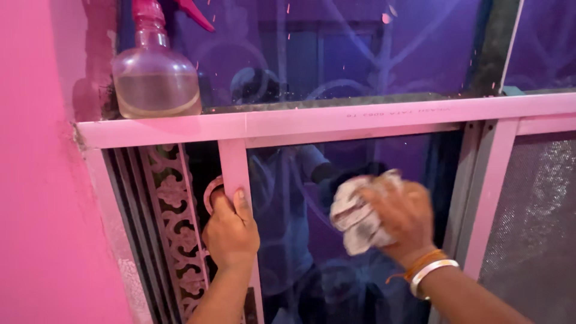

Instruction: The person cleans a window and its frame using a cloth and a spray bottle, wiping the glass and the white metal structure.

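Head view: a crumpled whitish cloth (359, 216) is bunched in the right hand (403, 219), fingers clamped round it, and is pressed against the glass pane (300, 198) of a sliding window sash. The hand is motion-blurred, so a wiping stroke is judged to be under way. The wrist is bent back slightly, with the forearm coming up from lower right; an orange thread and a pale bangle (431, 273) are worn at the wrist.

The left hand (230, 231) is closed on the pink vertical sash frame (235, 168), thumb laid up along its face, the other fingers wrapped behind the edge. The forearm rises almost straight from below. The hands are kept well apart, with the pane between them.

A spray bottle (155, 78) with a pink trigger head is stood on the top rail (336, 117), upper left, about a third full of clear liquid. An ornate metal grille (174, 228) is seen left of the sash, a mesh screen (534, 228) to the right, and a pink wall (42, 180) at far left.

For a good wipe: the sash should be held steady by the left grip, flat even pressure kept on the cloth, strokes overlapped, and corners by the frame not skipped. The bottle sits near the rail edge; knocks to the frame are best avoided.
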